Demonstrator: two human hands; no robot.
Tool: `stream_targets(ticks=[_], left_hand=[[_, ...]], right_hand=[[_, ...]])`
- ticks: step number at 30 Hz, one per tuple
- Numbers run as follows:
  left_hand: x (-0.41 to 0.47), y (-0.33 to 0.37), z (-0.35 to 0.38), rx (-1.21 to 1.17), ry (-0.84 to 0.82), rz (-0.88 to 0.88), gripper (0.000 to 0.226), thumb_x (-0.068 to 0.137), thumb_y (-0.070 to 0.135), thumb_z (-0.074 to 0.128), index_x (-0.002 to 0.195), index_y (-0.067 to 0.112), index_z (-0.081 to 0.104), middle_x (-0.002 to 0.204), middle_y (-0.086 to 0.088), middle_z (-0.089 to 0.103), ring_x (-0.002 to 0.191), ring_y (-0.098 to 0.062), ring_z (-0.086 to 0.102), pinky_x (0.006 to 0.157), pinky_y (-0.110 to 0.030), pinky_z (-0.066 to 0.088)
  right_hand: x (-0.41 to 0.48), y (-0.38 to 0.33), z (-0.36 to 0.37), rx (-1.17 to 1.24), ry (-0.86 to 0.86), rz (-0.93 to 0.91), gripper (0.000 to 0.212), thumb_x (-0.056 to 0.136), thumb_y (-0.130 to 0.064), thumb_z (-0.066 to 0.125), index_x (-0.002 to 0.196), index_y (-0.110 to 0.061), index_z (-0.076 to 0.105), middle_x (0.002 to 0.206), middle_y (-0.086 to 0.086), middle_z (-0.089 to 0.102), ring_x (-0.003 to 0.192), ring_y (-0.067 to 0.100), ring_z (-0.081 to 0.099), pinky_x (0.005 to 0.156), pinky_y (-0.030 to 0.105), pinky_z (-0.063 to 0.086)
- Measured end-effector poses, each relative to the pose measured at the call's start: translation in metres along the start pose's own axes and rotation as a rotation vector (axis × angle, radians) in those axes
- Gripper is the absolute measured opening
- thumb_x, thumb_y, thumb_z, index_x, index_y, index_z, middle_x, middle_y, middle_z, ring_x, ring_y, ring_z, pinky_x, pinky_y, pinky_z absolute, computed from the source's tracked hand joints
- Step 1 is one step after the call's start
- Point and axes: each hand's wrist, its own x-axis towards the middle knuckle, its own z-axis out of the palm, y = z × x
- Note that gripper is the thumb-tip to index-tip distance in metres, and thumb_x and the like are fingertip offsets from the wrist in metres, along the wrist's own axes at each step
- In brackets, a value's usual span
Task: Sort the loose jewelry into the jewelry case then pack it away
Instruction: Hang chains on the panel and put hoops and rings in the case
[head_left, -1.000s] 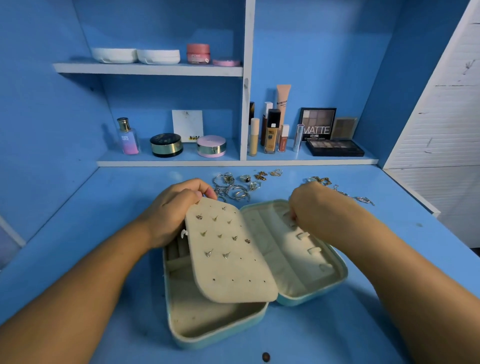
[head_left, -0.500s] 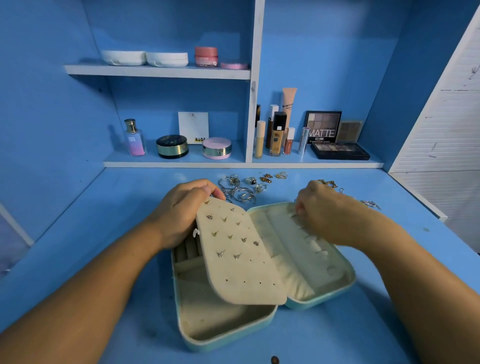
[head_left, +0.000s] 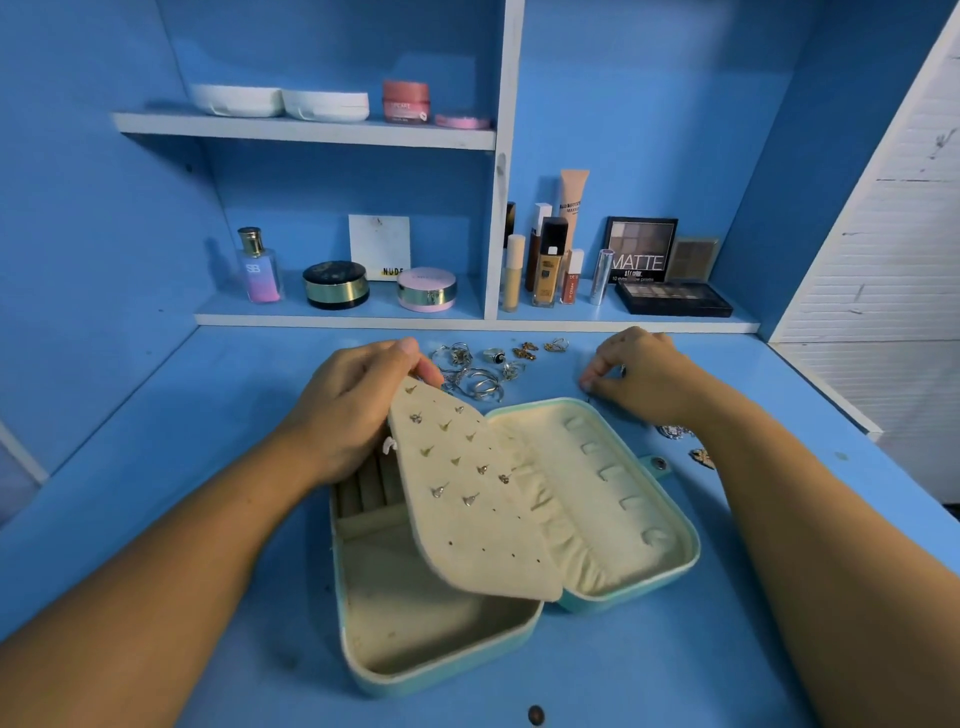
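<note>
Looking down from the head camera, the open jewelry case (head_left: 441, 670) lies on the table (head_left: 182, 415), lid half (head_left: 613, 499) at 3 o'clock. The left hand (head_left: 353, 410), at 11 o'clock, pinches the top edge of the stud panel (head_left: 483, 525). That light, bendy flap is likely best held by its rim, clear of the tiny studs (head_left: 439, 489). The right hand (head_left: 644, 374), at 1 o'clock, curls over the table; whether it grasps anything I cannot tell. Loose rings (head_left: 478, 376) at 12 o'clock look small, hard and slippery, needing fingertip pinches. More pieces (head_left: 675, 431) sit beside the right wrist; the raised panel covers part of the case.

Open teal jewelry case (head_left: 613, 600) — rings (head_left: 475, 376) behind
</note>
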Motion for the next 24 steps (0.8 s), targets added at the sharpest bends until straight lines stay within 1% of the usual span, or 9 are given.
stream_targets(ticks=[2,4,7,9,11,14,16,19,24], left_hand=[[-0.001,0.003,0.001,0.013,0.037,0.001,0.059,0.077,0.071,0.036,0.077,0.023,0.071,0.073,-0.001,0.07,0.069,-0.007,0.063,0.065,-0.016,0.047],[-0.003,0.007,0.003,-0.034,0.028,0.008,0.057,0.085,0.067,0.03,0.083,0.028,0.071,0.081,-0.001,0.073,0.078,-0.009,0.066,0.075,-0.02,0.05],[-0.007,0.014,0.004,-0.126,-0.115,0.036,0.053,0.092,0.054,0.021,0.11,0.03,0.065,0.1,0.006,0.075,0.101,-0.008,0.066,0.085,-0.031,0.048],[-0.011,0.015,0.004,-0.112,-0.262,0.077,0.053,0.096,0.049,0.018,0.123,0.028,0.059,0.117,0.013,0.069,0.117,-0.005,0.059,0.092,-0.032,0.045],[-0.015,0.016,0.006,-0.061,-0.376,0.099,0.05,0.098,0.046,0.02,0.128,0.03,0.056,0.126,0.018,0.064,0.126,-0.001,0.051,0.099,-0.029,0.042],[-0.016,0.016,0.006,0.028,-0.434,0.07,0.04,0.097,0.037,0.032,0.131,0.033,0.051,0.124,0.022,0.064,0.125,0.0,0.051,0.105,-0.023,0.038],[-0.013,0.014,-0.003,0.187,-0.383,0.065,0.028,0.098,0.03,0.044,0.12,0.038,0.058,0.119,0.024,0.065,0.106,-0.01,0.061,0.099,-0.029,0.046],[-0.009,0.013,-0.024,0.529,-0.283,0.139,0.028,0.089,0.015,0.066,0.094,0.042,0.067,0.1,0.018,0.063,0.096,-0.003,0.056,0.078,-0.012,0.041],[-0.011,0.014,-0.036,0.57,-0.348,0.095,0.02,0.076,0.017,0.079,0.083,0.035,0.074,0.085,0.015,0.06,0.083,-0.002,0.052,0.06,-0.008,0.038]], right_hand=[[-0.006,-0.003,-0.007,0.07,0.041,-0.04,0.021,0.09,-0.033,0.06,0.072,-0.041,0.067,0.098,-0.012,0.062,0.105,0.025,0.05,0.091,0.047,0.046],[-0.021,-0.017,-0.017,0.174,0.08,-0.073,0.016,0.094,-0.037,0.055,0.088,-0.036,0.07,0.098,-0.011,0.064,0.099,0.024,0.058,0.087,0.042,0.051],[-0.051,-0.047,-0.028,0.602,-0.057,-0.127,0.045,0.087,-0.06,0.043,0.106,-0.029,0.069,0.103,0.003,0.067,0.091,0.026,0.063,0.081,0.041,0.05],[-0.065,-0.06,-0.03,0.825,-0.191,-0.178,0.06,0.084,-0.067,0.039,0.115,-0.023,0.066,0.113,0.008,0.067,0.098,0.029,0.064,0.087,0.042,0.05],[-0.071,-0.063,-0.033,0.892,-0.248,-0.167,0.068,0.078,-0.072,0.036,0.121,-0.026,0.062,0.116,0.002,0.067,0.105,0.021,0.065,0.088,0.035,0.054],[-0.073,-0.059,-0.036,0.927,-0.255,-0.12,0.056,0.078,-0.066,0.05,0.124,-0.036,0.058,0.114,-0.002,0.069,0.104,0.016,0.067,0.088,0.032,0.05],[-0.072,-0.054,-0.037,0.882,-0.238,-0.067,0.041,0.084,-0.041,0.065,0.124,-0.031,0.058,0.111,0.006,0.07,0.099,0.022,0.069,0.086,0.037,0.055],[-0.069,-0.048,-0.035,0.826,-0.24,-0.017,0.036,0.089,-0.009,0.059,0.125,-0.018,0.057,0.107,0.015,0.07,0.094,0.026,0.07,0.079,0.03,0.058],[-0.067,-0.044,-0.034,0.775,-0.278,0.004,0.034,0.091,-0.006,0.057,0.124,-0.018,0.057,0.104,0.01,0.072,0.093,0.022,0.071,0.077,0.024,0.058]])
